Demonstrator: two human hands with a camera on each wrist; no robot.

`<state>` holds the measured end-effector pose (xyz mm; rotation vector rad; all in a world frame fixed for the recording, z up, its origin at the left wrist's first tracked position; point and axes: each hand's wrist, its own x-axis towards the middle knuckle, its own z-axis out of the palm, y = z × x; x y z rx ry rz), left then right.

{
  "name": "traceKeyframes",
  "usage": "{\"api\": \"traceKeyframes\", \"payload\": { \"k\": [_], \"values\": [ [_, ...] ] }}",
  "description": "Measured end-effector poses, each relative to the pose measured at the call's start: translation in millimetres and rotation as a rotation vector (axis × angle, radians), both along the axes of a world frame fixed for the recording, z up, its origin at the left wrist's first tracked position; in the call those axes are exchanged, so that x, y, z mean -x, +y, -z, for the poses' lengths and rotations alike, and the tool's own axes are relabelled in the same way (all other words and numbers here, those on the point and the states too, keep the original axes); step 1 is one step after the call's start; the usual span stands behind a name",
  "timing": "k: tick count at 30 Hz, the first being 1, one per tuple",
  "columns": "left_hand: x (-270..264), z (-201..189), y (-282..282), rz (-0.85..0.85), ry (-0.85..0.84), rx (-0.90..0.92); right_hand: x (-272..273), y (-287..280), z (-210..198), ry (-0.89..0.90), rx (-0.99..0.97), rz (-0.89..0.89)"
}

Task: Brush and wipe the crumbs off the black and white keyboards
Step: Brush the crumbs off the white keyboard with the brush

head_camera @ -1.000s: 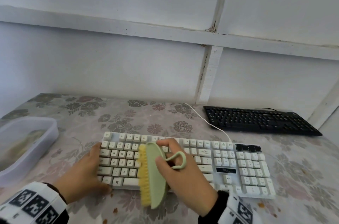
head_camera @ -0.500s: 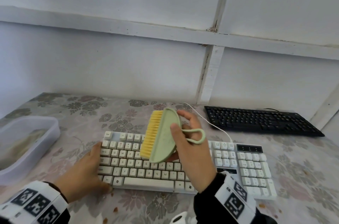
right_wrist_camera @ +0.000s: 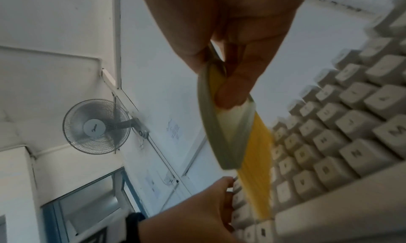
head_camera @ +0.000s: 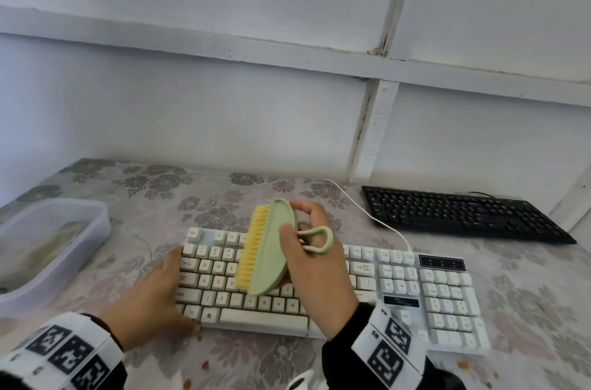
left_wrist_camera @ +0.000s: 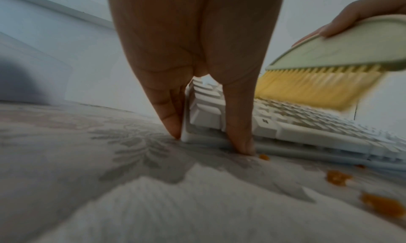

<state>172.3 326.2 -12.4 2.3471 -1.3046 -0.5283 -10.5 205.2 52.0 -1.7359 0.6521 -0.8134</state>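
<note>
The white keyboard (head_camera: 399,281) lies in front of me on the flowered tablecloth (head_camera: 160,191). My right hand (head_camera: 297,223) grips a green brush (head_camera: 271,249) with yellow bristles (head_camera: 252,249), thumb on its back. The brush stands on edge just above the left-middle keys, bristles turned left. In the left wrist view the brush (left_wrist_camera: 340,52) is tilted and blurred over the keyboard (left_wrist_camera: 307,125). My left hand (head_camera: 160,290) rests against the keyboard's left end, straight fingers (left_wrist_camera: 167,107) along the side and thumb (left_wrist_camera: 239,125) on the front edge. The black keyboard (head_camera: 463,213) sits back right.
Orange crumbs (left_wrist_camera: 336,177) lie on the cloth in front of the white keyboard, with more crumbs (head_camera: 204,365) near my left wrist. A clear plastic container (head_camera: 64,229) stands at the left. A white cable (head_camera: 367,210) runs back toward the wall (head_camera: 224,117).
My right hand lifted the brush from the keyboard's front edge up and back over the keys, then dipped it slightly. The left hand stayed at the keyboard's left end.
</note>
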Motion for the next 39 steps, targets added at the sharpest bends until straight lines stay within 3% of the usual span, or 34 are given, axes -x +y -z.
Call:
{"api": "traceKeyframes", "payload": {
  "k": [6,8,12,18,24,31,36,39],
  "values": [
    [-2,1,0,-0.010,0.031,-0.005,-1,13,7,0.205,-0.005,-0.214],
    [-3,2,0,-0.007,0.034,-0.003,-1,10,3,0.221,-0.003,-0.211],
    [-3,2,0,0.004,0.022,0.002,-4,10,2,0.088,0.026,-0.088],
    [-4,2,-1,0.009,0.026,0.006,0,12,4,0.260,0.006,-0.240],
    [-1,-1,0,0.015,0.016,0.012,-7,14,-1,0.101,0.066,-0.082],
    [-1,0,-1,0.001,0.040,0.006,1,22,11,0.273,-0.103,-0.277],
    [-1,-1,0,0.019,0.019,0.021,1,13,-2,0.093,-0.140,-0.150],
    [-1,-1,0,0.018,0.028,0.020,0,15,3,0.110,-0.137,-0.159]
  ]
}}
